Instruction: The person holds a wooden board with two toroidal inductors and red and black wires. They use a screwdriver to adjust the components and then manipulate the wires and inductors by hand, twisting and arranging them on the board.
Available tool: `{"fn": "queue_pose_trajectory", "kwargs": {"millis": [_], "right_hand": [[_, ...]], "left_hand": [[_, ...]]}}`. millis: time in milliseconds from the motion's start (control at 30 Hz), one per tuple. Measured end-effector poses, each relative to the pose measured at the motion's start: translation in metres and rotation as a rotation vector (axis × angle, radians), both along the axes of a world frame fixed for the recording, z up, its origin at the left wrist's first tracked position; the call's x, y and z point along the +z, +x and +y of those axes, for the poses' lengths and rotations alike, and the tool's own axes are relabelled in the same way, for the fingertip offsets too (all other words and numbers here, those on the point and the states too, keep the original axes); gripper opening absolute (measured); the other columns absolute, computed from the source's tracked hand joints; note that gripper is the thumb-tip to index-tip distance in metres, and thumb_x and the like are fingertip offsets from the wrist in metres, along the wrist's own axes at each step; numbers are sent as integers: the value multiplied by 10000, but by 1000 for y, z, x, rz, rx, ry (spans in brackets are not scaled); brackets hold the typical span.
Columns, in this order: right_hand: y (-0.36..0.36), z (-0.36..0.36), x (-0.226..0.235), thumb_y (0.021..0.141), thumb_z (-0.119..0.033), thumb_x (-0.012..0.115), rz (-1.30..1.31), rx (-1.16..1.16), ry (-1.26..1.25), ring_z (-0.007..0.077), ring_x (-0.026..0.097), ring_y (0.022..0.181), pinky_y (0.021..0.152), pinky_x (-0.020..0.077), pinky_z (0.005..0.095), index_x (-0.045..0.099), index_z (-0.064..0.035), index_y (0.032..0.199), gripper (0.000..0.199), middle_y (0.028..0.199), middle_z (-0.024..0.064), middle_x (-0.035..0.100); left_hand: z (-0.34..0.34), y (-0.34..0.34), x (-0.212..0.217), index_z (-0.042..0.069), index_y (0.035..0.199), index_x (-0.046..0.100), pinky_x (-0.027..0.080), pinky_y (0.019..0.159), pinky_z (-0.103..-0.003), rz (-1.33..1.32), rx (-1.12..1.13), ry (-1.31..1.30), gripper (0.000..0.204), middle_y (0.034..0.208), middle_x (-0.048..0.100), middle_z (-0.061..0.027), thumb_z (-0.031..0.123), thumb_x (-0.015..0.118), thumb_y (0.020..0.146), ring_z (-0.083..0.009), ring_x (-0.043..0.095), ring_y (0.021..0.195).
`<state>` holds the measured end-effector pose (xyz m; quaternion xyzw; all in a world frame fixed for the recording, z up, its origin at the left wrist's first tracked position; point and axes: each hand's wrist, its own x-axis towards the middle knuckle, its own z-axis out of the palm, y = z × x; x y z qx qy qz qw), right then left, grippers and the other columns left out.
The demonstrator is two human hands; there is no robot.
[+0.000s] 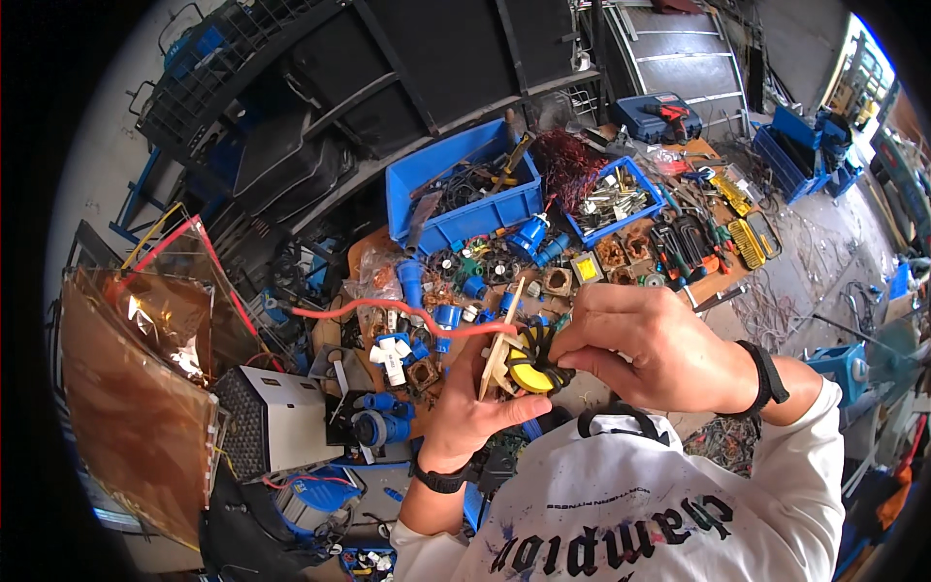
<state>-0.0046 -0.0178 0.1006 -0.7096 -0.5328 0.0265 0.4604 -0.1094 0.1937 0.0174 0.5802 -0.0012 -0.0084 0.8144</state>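
Observation:
In front of my chest, my left hand [468, 412] grips a yellow ring [527, 375] wrapped with thick black wire. A thin pale board [498, 351] stands upright against the ring's left side, held in the same hand. From the board a red wire [412, 310] runs out to the left, over the bench. My right hand [650, 344] has its thumb and fingers pinched together on the black wire [551, 361] at the ring's right side. The fingers hide exactly how the wire lies there.
A cluttered wooden bench [713, 281] lies beyond my hands. It holds a large blue bin [465, 228], a smaller blue tray [582, 233] of metal parts, blue and white pipe fittings [391, 359] and hand tools. Copper-coloured sheets [141, 388] and a grey box [291, 412] stand left.

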Motion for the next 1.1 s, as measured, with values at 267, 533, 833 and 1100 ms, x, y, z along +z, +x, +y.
{"fn": "queue_pose_trajectory", "kwargs": {"millis": [267,533,833,1100], "right_hand": [[12,7,-14,813,-371,813,-59,-45,-1,372,636,995,866,524,425,600,-11,1247,602,1059,170,627],[10,9,-23,746,-252,879,163,-80,-72,334,650,1078,929,525,407,639,10,1228,598,1148,163,659],[11,12,-29,727,-201,871,176,-89,-33,305,650,1060,935,519,394,645,0,1224,582,1128,138,649],[6,19,-21,740,-209,851,258,-161,-22,302,630,1040,925,505,389,624,15,1240,593,1090,159,617]], "left_hand": [[-6,6,16,9,1438,395,517,974,-310,79,-41,-122,759,1222,599,-46,13,827,813,-153,609,1119],[-5,5,3,5,1390,438,511,916,-279,13,63,-62,711,1246,585,-61,181,847,836,-141,596,1114],[-13,7,0,3,1380,465,471,675,-213,39,108,-130,818,1165,595,-33,388,876,786,-71,576,890],[-19,7,4,-4,1385,462,477,963,-295,-39,223,-101,903,1255,588,-63,427,908,728,-150,594,1126]]}}
